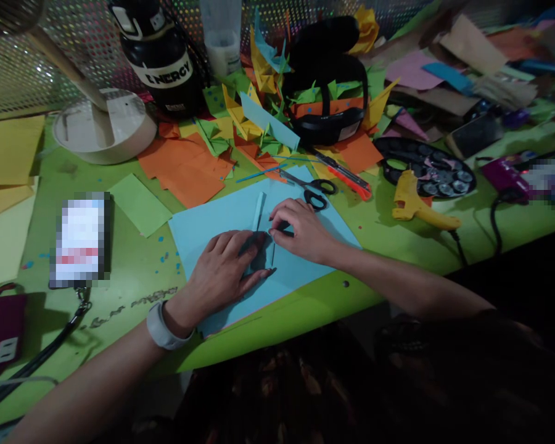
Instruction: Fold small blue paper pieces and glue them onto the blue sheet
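A light blue sheet (319, 259) lies on the green table under both hands. On top of it sits a small folded piece of blue paper (259, 213), its narrow upper end sticking out past my fingers. My left hand (226, 265), with a pale band on the wrist, holds this piece down between bent fingers and thumb, which hide much of it. At its right edge, my right hand (303, 231) pinches the paper between thumb and index finger. Black-handled scissors (317, 191) rest on the sheet just beyond my right hand.
Orange paper (189, 169), a green slip (141, 203) and a phone (81, 237) lie leftward. Behind are a red cutter (346, 176), folded paper stars, a black case (328, 105) and a black bottle (164, 68). A yellow glue gun (419, 203) lies right.
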`<state>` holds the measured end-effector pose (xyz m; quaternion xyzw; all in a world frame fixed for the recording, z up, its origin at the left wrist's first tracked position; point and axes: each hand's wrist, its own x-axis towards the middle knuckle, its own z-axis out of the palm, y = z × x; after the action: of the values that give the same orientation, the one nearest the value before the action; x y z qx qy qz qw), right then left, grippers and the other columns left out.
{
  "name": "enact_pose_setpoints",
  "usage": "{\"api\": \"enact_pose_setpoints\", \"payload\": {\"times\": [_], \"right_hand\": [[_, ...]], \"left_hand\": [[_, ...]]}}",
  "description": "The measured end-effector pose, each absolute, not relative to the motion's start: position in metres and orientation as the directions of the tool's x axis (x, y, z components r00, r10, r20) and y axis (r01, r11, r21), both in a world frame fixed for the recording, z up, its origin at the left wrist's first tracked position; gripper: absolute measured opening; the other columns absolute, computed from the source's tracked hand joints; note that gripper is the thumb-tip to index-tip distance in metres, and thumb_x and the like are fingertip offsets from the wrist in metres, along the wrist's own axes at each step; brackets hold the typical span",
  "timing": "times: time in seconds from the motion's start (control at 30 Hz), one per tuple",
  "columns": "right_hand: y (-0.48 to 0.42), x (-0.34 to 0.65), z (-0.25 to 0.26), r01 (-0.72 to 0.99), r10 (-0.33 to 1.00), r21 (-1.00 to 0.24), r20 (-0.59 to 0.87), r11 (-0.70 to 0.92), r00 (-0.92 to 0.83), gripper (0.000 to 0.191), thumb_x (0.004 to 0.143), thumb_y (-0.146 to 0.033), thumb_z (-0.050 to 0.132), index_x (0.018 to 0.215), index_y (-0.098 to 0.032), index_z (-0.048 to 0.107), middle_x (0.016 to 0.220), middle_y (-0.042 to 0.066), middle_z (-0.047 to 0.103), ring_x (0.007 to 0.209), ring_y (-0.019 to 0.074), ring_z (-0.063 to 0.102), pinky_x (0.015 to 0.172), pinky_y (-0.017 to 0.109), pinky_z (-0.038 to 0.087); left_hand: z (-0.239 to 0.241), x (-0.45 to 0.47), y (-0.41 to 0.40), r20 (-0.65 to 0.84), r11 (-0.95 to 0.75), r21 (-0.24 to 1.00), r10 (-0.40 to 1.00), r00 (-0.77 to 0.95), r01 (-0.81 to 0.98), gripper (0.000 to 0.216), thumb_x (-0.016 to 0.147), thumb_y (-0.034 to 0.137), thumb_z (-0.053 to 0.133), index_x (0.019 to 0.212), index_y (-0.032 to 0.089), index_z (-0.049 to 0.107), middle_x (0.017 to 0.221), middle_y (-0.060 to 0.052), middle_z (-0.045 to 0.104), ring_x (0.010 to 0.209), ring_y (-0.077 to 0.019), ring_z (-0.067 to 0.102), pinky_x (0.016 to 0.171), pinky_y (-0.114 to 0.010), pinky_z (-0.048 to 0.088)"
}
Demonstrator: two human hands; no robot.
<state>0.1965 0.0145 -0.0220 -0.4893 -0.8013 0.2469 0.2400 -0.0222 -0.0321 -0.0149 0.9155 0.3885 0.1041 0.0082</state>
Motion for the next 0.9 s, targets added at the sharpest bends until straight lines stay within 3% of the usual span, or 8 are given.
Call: {"api": "enact_pose_setpoints", "payload": {"times": [0.4, 0.63, 0.9], "right_hand": [[0.0152, 0.1983, -0.023, 0.673, 0.911, -0.637, 0.123, 0.377, -0.393, 0.013, 0.09, -0.033, 0.064, 0.086, -0.021, 0.061, 0.112, 0.007, 0.063, 0.109, 0.025, 0.054, 0.097, 0.045, 0.037], [0.0173, 0.1977, -0.0223, 0.69, 0.907, -0.617, 0.095, 0.378, -0.411, 0.01, 0.09, -0.028, 0.063, 0.083, -0.02, 0.061, 0.114, 0.007, 0.062, 0.109, 0.0245, 0.053, 0.096, 0.044, 0.036], [0.0159, 0.1948, -0.0211, 0.707, 0.913, -0.601, 0.104, 0.373, -0.394, 0.012, 0.089, -0.027, 0.062, 0.08, -0.021, 0.058, 0.113, 0.007, 0.063, 0.106, 0.0249, 0.05, 0.094, 0.045, 0.036]], "left_hand": [[-0.0161, -0.0221, -0.0323, 0.201, -0.705, 0.094, 0.705, 0.68, 0.703, 0.056, 0.094, 0.055, 0.05, 0.136, 0.018, 0.052, 0.128, -0.013, 0.058, 0.113, -0.0303, 0.054, 0.094, -0.045, 0.049], [-0.0145, -0.0206, -0.0325, 0.21, -0.717, 0.057, 0.689, 0.694, 0.694, 0.055, 0.095, 0.054, 0.049, 0.132, 0.015, 0.055, 0.126, -0.014, 0.06, 0.111, -0.0303, 0.055, 0.092, -0.045, 0.05], [-0.0169, -0.022, -0.0323, 0.185, -0.699, 0.096, 0.712, 0.678, 0.708, 0.055, 0.094, 0.055, 0.05, 0.137, 0.021, 0.052, 0.128, -0.014, 0.058, 0.113, -0.0306, 0.055, 0.095, -0.046, 0.049]]}}
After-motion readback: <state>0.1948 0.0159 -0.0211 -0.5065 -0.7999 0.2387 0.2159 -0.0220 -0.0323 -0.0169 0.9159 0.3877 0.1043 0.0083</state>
